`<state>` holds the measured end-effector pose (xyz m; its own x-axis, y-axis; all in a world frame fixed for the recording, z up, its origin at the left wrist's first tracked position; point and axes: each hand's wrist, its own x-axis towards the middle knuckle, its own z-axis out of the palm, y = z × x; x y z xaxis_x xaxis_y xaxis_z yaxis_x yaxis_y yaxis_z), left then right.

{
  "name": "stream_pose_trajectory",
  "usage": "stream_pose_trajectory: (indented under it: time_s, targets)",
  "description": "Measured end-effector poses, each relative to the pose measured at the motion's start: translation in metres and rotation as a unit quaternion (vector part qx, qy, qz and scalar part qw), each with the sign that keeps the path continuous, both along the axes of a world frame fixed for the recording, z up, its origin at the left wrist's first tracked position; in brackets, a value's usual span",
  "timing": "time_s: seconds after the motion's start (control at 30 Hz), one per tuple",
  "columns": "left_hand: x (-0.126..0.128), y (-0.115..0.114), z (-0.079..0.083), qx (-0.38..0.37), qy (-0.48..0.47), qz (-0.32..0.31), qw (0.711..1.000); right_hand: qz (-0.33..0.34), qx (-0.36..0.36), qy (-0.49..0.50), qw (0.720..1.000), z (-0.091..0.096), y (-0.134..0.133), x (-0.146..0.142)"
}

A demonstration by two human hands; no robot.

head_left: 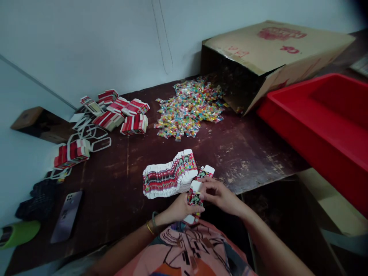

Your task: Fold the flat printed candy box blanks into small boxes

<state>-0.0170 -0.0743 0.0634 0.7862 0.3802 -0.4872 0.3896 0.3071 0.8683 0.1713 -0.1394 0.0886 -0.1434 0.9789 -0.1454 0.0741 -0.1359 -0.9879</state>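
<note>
Looks like a small packing workshop: scuffed dark-brown bench (115, 168), fanned-out red-and-white printed cartons (168, 178), a heap of tiny colourful clear-wrapped packets (191, 107), big brown cardboard box (281, 50), red plastic tub (319, 119).

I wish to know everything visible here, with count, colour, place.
Table: one, dark brown, centre
Wall: one, pale blue, back
Cord: one, grey, on wall
Cardboard box: one, brown, back right
Tray: one, red, right
Lower cardboard: one, tan, beneath tray
Wrapped packets: many, multicoloured, back centre
Carton bundles: several, red-white, back left
Loops: several, white, beside bundles
Block: one, brown, left
Phone: one, purplish, front left
Cloth: one, dark, beside phone
Unclear object: one, green, left edge
Fanned cartons: many, red-white, centre
Held carton: one, red-white, left hand
Second carton: one, red-white, by right hand
Clothing: one, pink, bottom
Bracelets: two, green and yellow, left wrist
Left hand: one, bare, around held carton
Right hand: one, bare, at held carton
</note>
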Motion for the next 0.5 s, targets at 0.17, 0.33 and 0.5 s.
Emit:
stream_pose_trajectory:
  time_s: [0.17,0.33,0.5]
  targets:
    - [-0.008,-0.01,0.003,0.075,-0.052,0.12,0.989,-0.061,-0.034,0.034,0.997,-0.018,-0.017,-0.02]
    - [-0.018,-0.012,-0.002,0.096,-0.067,0.152,0.981,-0.203,-0.096,0.232,0.947,-0.027,-0.03,-0.041]
    - [-0.027,-0.014,0.001,0.176,-0.002,0.08,0.981,-0.207,-0.204,0.384,0.876,-0.037,-0.044,-0.049]
